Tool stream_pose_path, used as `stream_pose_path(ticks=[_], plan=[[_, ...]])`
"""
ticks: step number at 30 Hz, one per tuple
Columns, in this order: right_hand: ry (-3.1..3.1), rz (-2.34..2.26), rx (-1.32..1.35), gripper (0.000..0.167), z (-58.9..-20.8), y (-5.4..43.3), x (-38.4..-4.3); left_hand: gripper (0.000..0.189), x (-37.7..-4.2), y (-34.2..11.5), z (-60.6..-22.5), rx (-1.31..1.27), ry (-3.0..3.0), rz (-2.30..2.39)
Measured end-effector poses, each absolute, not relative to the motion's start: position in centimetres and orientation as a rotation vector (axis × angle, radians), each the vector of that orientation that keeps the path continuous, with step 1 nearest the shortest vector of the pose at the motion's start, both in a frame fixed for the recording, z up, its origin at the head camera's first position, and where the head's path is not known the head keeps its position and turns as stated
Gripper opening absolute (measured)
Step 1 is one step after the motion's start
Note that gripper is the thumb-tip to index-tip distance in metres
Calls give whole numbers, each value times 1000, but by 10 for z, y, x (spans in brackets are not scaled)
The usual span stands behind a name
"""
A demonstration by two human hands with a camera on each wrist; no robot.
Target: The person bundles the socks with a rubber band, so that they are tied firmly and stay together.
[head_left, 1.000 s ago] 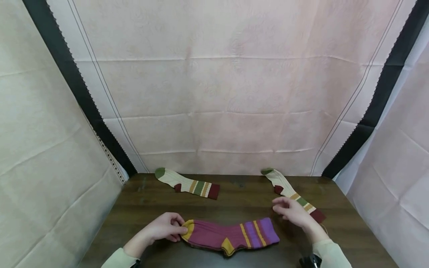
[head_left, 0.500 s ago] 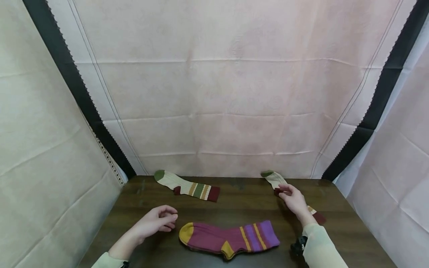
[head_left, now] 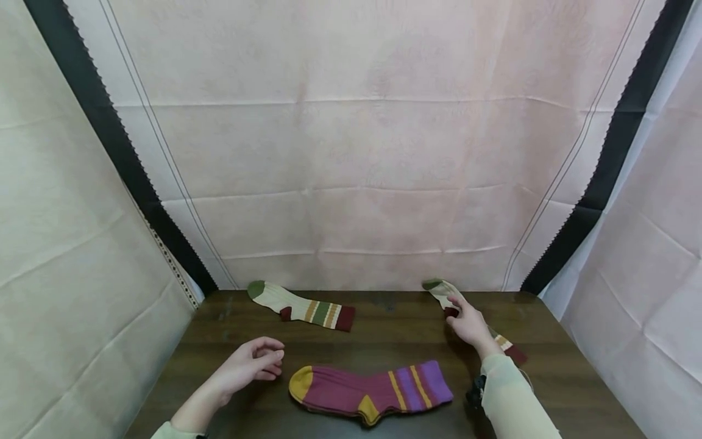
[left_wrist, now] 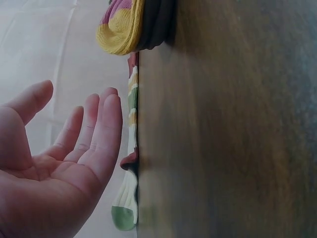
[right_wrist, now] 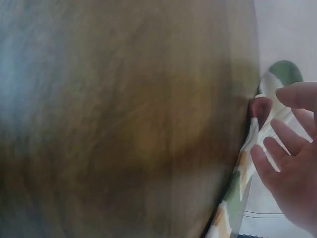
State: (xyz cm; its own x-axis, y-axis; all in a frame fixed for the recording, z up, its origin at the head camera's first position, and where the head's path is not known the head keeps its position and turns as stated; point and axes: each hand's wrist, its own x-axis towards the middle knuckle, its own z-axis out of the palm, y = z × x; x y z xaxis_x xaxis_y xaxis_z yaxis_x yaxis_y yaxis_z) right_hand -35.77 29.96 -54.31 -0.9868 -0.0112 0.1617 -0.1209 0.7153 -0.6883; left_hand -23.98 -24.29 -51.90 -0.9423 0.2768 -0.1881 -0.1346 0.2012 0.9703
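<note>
A maroon sock with yellow toe and heel and a purple-striped cuff point(head_left: 337, 389) lies flat on the wooden table, dark layers showing beneath its toe point(left_wrist: 121, 32) in the left wrist view. To its left, my left hand point(head_left: 249, 366) hovers with relaxed fingers, apart from it and holding nothing. My right hand point(head_left: 470, 323) is over the right cream sock point(head_left: 443, 294), covering its middle in the head view. Loosely spread fingers show beside that sock's dark red heel point(right_wrist: 261, 110) in the right wrist view, with nothing gripped. The matching left cream sock point(head_left: 298, 306) lies near the back edge.
The dark wooden table point(head_left: 384, 341) ends at a pale fabric backdrop point(head_left: 351, 183). Pale fabric side walls point(head_left: 82, 292) with black edge strips slope up on both sides.
My left hand has let go of the maroon sock's toe and drawn back left. My right hand has moved forward and slightly left over the right cream sock.
</note>
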Motion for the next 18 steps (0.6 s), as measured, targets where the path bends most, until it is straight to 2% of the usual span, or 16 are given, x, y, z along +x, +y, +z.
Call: stream_pose_path(ticks=[7, 18], plan=[[-2839, 1039, 172, 59, -547, 294, -358, 50, -237, -246, -520, 167, 2150, 1826], [-2801, 1124, 325, 51, -555, 290, -348, 50, -240, -243, -520, 178, 2143, 1845]])
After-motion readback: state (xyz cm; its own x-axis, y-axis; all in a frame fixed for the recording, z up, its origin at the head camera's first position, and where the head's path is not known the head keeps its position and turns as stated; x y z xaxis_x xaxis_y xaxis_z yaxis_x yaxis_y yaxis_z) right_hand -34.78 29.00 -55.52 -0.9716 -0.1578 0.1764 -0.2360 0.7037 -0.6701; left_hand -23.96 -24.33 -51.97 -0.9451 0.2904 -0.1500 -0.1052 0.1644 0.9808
